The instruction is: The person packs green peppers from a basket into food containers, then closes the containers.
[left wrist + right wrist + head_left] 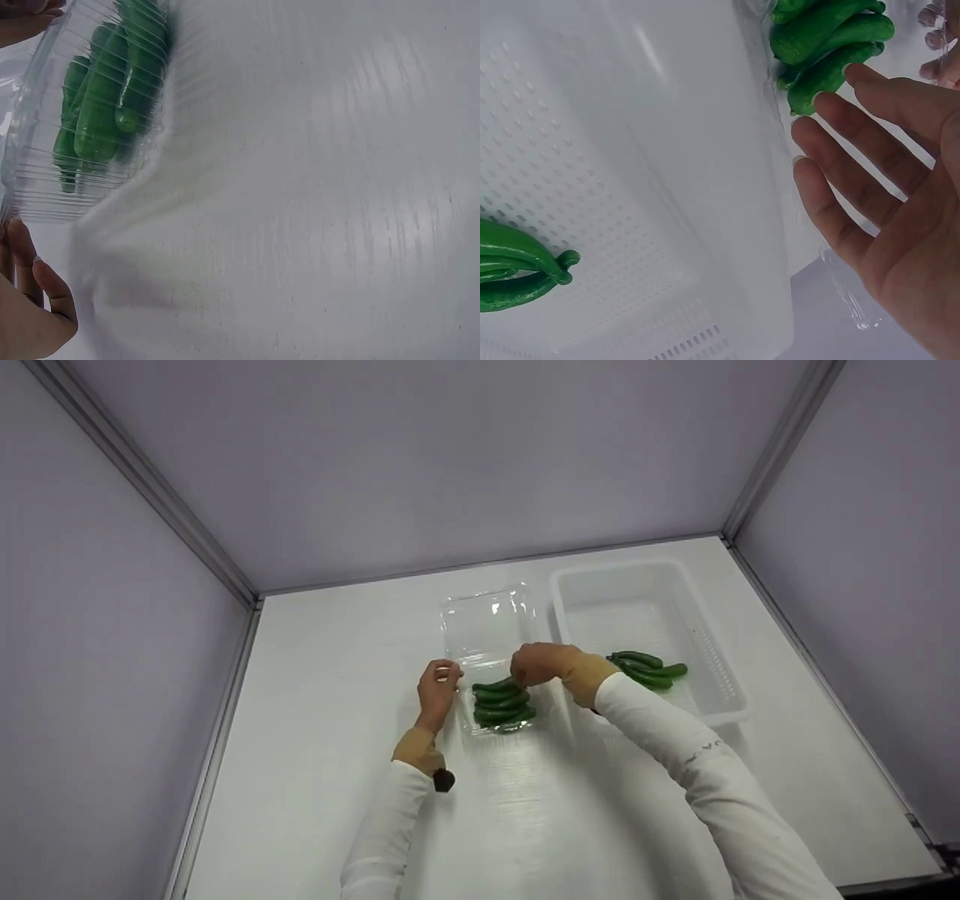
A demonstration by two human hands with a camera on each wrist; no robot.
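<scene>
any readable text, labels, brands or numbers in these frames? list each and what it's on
None can be read.
Right sleeve: a small dark mark, too small and blurred to tell.
Clear clamshell box, white perforated basket, green cucumbers, table: no label or print shows.

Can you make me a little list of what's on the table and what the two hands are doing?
surface: white table
container: clear plastic clamshell box, lid open
in the container: green cucumbers, stacked in a pile
bin: white perforated plastic basket, right of the box
in the bin: more green cucumbers
left hand: holds the box's left edge
right hand: fingers straight, at the cucumber pile
</scene>
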